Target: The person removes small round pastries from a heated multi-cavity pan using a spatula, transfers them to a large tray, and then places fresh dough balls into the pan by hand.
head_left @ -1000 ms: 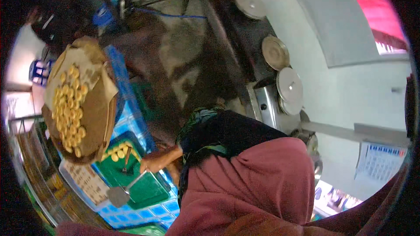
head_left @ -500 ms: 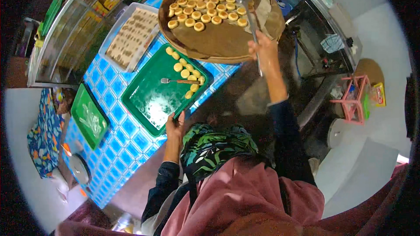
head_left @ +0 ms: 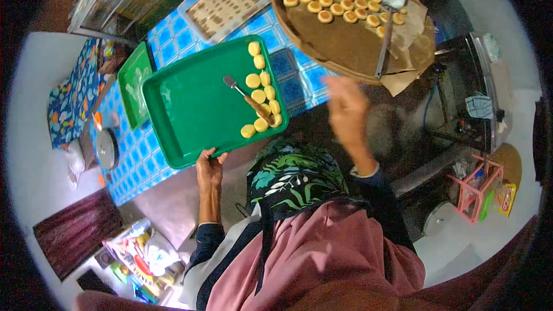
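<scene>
My left hand (head_left: 210, 164) grips the near rim of a large green tray (head_left: 190, 109), thumb on top. Along the tray's right side lie several pale yellow round cakes (head_left: 258, 97), with a small wooden-handled spatula (head_left: 247, 97) resting partly over them. My right hand (head_left: 348, 109), smeared by motion, hangs between that tray and a big round woven tray (head_left: 322, 46); its finger pose is unclear. Several browned round cakes (head_left: 337, 9) sit on the round tray's brown lining. A long-handled metal turner (head_left: 387, 40) lies there, apart from my right hand.
A translucent bin with a spotted sheet (head_left: 230, 1) stands behind the green tray. A smaller green tray (head_left: 135, 83) and a round lid (head_left: 106, 148) are on the blue checked tablecloth (head_left: 135, 167) at left. A metal stove-like stand (head_left: 461, 92) and pink rack (head_left: 477, 190) are at right.
My right hand has let go of the turner, which now lies on the round tray, and has drawn back. The green tray is turned and nearer, my left hand still on its rim.
</scene>
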Tool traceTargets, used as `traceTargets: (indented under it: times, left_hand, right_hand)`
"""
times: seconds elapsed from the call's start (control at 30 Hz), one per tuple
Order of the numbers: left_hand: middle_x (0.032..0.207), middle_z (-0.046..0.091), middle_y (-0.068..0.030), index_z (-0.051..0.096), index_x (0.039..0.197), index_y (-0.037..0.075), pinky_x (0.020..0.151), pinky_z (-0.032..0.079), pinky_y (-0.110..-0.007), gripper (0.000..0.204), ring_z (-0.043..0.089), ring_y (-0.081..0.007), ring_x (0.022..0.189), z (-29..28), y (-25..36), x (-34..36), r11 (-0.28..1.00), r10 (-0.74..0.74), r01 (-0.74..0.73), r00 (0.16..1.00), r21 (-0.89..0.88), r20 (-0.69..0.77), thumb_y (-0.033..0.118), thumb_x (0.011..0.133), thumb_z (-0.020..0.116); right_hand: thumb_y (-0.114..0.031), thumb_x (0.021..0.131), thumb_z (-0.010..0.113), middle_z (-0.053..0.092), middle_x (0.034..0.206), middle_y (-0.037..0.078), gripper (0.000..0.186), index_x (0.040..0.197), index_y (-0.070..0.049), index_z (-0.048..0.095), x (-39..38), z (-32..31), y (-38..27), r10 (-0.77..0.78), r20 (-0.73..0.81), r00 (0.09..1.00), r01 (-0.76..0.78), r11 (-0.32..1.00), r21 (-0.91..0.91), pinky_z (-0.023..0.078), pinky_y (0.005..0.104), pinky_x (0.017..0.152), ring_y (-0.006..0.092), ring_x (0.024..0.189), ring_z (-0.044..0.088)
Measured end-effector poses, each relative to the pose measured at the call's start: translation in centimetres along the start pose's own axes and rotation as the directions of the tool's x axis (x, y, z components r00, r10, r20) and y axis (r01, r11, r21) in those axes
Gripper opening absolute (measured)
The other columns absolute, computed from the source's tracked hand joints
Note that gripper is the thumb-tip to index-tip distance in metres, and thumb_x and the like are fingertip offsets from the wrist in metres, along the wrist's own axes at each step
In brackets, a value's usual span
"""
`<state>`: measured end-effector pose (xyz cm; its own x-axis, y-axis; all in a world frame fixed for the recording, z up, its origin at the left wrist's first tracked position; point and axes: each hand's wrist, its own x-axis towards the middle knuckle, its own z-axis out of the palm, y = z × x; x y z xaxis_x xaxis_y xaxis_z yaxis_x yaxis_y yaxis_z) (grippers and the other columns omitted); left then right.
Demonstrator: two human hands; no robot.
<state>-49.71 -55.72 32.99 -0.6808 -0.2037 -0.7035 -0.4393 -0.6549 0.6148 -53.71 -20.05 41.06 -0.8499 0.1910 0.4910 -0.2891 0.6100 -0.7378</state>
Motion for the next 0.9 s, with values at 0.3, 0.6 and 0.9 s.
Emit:
traceTargets:
  times: [0.3, 0.6, 0.9]
  left_hand:
    - [0.087, 0.057, -0.0091, 0.053, 0.085, 0.000, 0.062, 0.055, -0.036, 0.015, 0.059, -0.0229, 0.074, 0.6, -2.4, -4.5, 0.997, 0.013, -0.014, 1.000, -0.074, -0.010, 0.001, 0.070, 0.057]
    - [0.087, 0.057, -0.0101, 0.052, 0.077, 0.001, 0.063, 0.056, -0.036, 0.009, 0.059, -0.0242, 0.073, -4.2, -2.6, -5.0, 0.987, 0.075, -0.101, 0.976, -0.122, -0.207, 0.001, 0.070, 0.059]
    - [0.087, 0.059, -0.0104, 0.055, 0.080, 0.001, 0.062, 0.056, -0.037, 0.013, 0.059, -0.0238, 0.073, -4.0, 1.9, -6.2, 0.966, 0.214, -0.237, 0.956, -0.098, -0.200, 0.002, 0.069, 0.061]
  right_hand:
    - [-0.019, 0.076, 0.055, 0.056, 0.067, 0.009, 0.019, 0.064, -0.005, 0.060, -2.8, 12.8, -3.0, -0.036, 0.543, 0.839, 0.308, 0.854, -0.419, 0.043, 0.0344, 0.056, 0.0241, 0.070, 0.053]
    - [-0.020, 0.073, 0.063, 0.050, 0.052, 0.013, 0.027, 0.053, -0.004, 0.054, -0.2, 12.8, -0.2, 0.053, 0.104, 0.993, -0.040, 0.991, -0.127, 0.036, 0.0416, 0.043, 0.0310, 0.048, 0.050]
    - [-0.024, 0.072, 0.057, 0.056, 0.068, 0.017, 0.024, 0.063, -0.001, 0.058, 0.3, 11.9, 5.0, -0.025, 0.254, 0.967, 0.105, 0.947, -0.305, 0.045, 0.0452, 0.057, 0.0334, 0.067, 0.055]
